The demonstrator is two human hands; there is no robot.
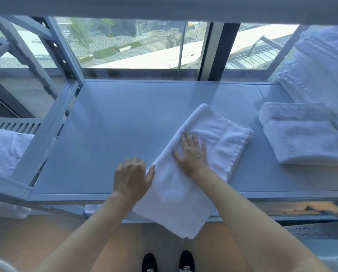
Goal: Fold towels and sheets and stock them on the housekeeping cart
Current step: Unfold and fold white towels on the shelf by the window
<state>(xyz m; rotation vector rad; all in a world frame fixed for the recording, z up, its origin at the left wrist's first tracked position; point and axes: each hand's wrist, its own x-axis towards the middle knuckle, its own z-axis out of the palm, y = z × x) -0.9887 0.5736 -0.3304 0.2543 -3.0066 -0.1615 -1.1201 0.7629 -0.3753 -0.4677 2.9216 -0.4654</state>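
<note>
A white towel (183, 193), folded into a long strip, lies slanted across the grey shelf (115, 134), and its near end hangs over the front edge. My right hand (193, 154) lies flat on the towel's middle with fingers spread. My left hand (131, 177) sits at the towel's left edge, fingers curled; the thumb touches the cloth. I cannot tell whether the hidden fingers pinch the edge.
A folded white towel (303, 134) lies on the shelf at the right, and a taller stack of towels (321, 71) stands behind it. More white linen (5, 150) sits on a lower rack at the left. Metal uprights (66, 50) frame the shelf; a window is behind.
</note>
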